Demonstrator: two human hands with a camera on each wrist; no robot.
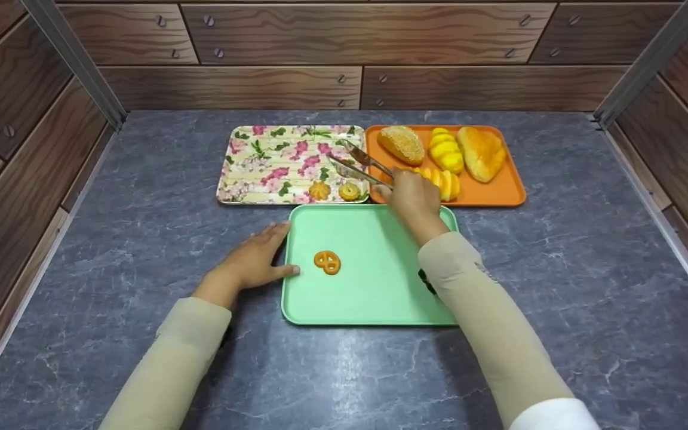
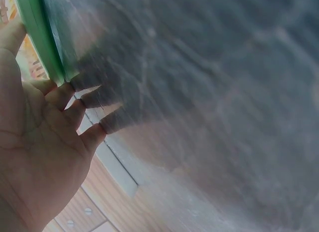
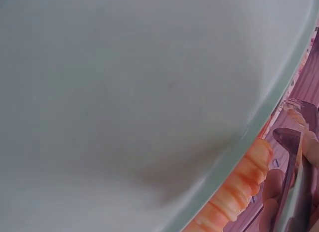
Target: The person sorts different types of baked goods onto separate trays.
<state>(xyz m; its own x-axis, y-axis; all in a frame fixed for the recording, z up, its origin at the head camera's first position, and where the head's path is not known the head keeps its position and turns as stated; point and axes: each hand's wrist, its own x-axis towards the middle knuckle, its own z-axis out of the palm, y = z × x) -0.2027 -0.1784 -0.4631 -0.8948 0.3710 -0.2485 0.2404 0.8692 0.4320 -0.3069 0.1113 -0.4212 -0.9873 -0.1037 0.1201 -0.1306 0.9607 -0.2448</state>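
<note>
In the head view, my right hand (image 1: 412, 197) grips metal tongs (image 1: 374, 164) above the meeting edges of the floral tray (image 1: 278, 158) and the orange tray (image 1: 487, 194). The tong arms stand apart, their tips over the floral tray's right side; I cannot tell if anything is between them. Close to the tips lie two small cookies, one star-shaped (image 1: 319, 190) and one round (image 1: 349, 191). My left hand (image 1: 254, 260) rests at the left edge of the green tray (image 1: 374, 292), thumb on the rim, fingers extended along its outside. A pretzel (image 1: 327, 262) lies on the green tray.
On the orange tray are a seeded roll (image 1: 402, 144), a ridged yellow bread (image 1: 446, 150), a golden bread (image 1: 481, 154) and a sliced yellow piece (image 1: 444, 183), partly behind my right hand. Wood-patterned walls (image 1: 362, 36) enclose the dark marbled table (image 1: 141, 239).
</note>
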